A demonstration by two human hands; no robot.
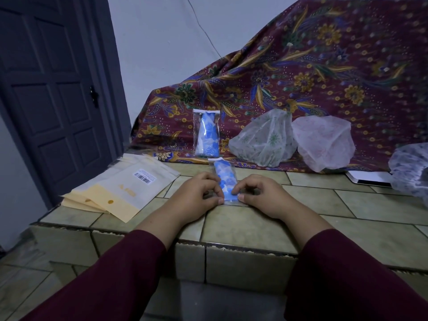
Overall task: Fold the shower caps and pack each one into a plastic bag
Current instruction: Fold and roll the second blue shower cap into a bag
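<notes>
— What's nearest you?
— Your two sleeves (111, 274), then your left hand (196, 195) and right hand (261, 195), both pinching one bagged blue cap (225, 181) on the tiled ledge (324, 205).
— Others?
— Three loose caps (264, 140), one packed bag (206, 135) upright.

A tiled ledge (266, 224) carries stacked empty bags (120, 191), a packed bag (225, 181) and patterned cloth (301, 89).

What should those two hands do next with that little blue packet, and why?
Probably press the near end of the packet flat to seal it. Both the left hand and right hand pinch that end on the tiled counter, the blue cap looks fully inside, and a finished packet leans behind.
</notes>
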